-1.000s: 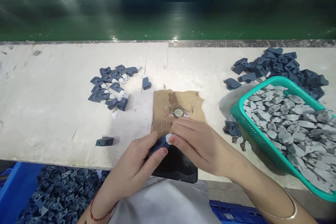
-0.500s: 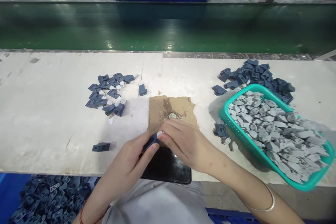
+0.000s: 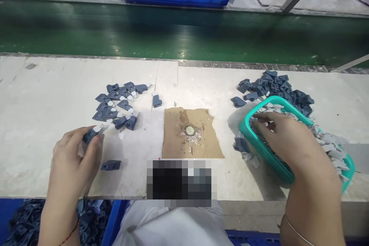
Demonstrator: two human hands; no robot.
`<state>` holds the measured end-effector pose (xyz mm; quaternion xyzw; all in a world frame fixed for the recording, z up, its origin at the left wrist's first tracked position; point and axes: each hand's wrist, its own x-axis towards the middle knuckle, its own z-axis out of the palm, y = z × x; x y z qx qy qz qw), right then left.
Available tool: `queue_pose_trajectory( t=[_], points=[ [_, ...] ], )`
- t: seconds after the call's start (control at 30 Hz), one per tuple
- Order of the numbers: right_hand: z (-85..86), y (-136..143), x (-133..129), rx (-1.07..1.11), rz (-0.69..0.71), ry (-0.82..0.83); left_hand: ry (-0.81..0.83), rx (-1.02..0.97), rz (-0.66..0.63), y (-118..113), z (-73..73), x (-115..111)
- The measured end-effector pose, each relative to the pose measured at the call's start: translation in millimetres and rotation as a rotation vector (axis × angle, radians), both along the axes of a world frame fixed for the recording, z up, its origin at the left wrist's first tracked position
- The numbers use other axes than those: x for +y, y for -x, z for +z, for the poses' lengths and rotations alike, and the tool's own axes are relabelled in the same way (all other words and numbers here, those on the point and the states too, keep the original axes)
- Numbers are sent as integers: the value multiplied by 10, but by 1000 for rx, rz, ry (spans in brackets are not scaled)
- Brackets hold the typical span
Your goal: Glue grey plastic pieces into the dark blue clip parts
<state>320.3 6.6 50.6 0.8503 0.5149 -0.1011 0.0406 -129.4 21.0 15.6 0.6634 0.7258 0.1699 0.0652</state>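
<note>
L hand (image 3: 75, 150): grip pinched shut on a dark blue part (image 3: 90, 135) w/ white tip, left of the cardboard (image 3: 191, 144), just below the blue-part pile (image 3: 119, 102).
R hand (image 3: 284, 138): fingers spread, reaching into teal basket (image 3: 261, 153) of grey pieces (image 3: 328, 142), right of cardboard; can't tell if holding any.
Loose part (image 3: 110, 165): on surface (image 3: 43, 96), near L hand.

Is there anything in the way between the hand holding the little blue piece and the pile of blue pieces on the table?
Nothing visible. The left hand holds a blue piece just short of the pile of blue pieces, with only bare table between them. One stray blue piece lies nearer the table's front edge, off to the side.
</note>
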Motion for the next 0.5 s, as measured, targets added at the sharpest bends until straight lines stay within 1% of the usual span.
queue_pose_trajectory(
  t=[0.07,0.13,0.17,0.23,0.3,0.37,0.43,0.5],
  points=[
    [-53,45,50,-36,33,4,12,-11,-22,16,-35,13],
    [-83,91,97,-76,51,-7,-67,-8,-40,-1,-33,-29],
    [-90,104,114,-72,49,-8,-119,4,-74,-6,-24,-68],
    [-91,106,134,-42,18,-22,-172,23,-222,6,-4,-168],
    [-82,89,135,-3,-46,-69,-119,0,-386,46,5,-272],
    [-72,69,121,34,-137,-155,-21,-61,-477,92,-9,-356],
    [-69,58,98,81,-222,-267,40,-116,-499,121,-41,-410],
    [-72,64,67,137,-293,-414,53,-169,-482,119,-74,-441]
  ],
)
